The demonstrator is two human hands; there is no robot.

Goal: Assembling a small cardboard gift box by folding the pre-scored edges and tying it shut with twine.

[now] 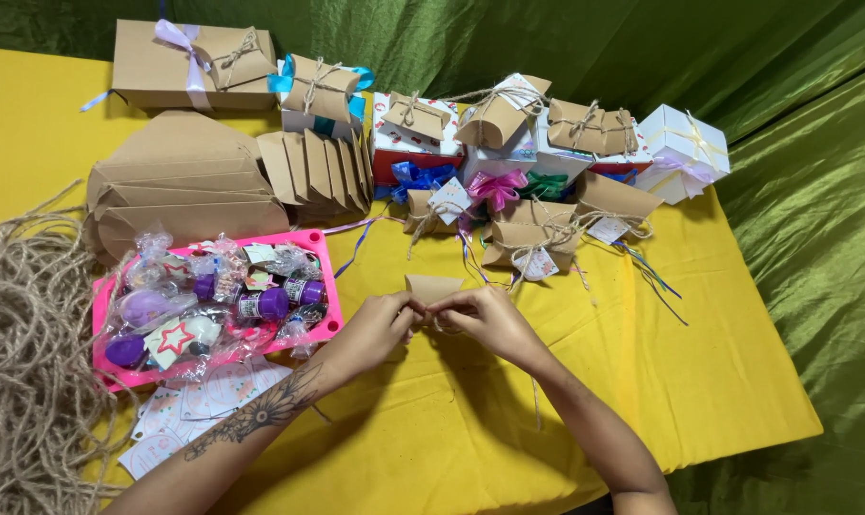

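Note:
A small brown kraft pillow box lies on the yellow tablecloth in the middle. My left hand and my right hand meet just in front of it, fingertips pinched together on jute twine wrapped around the box. A loose end of the twine trails toward me under my right forearm. The front of the box is hidden by my fingers.
A pink tray of small wrapped purple items sits at left, paper tags below it. A heap of jute twine fills the left edge. Flat kraft boxes and several finished tied gift boxes line the back. Green cloth surrounds the table.

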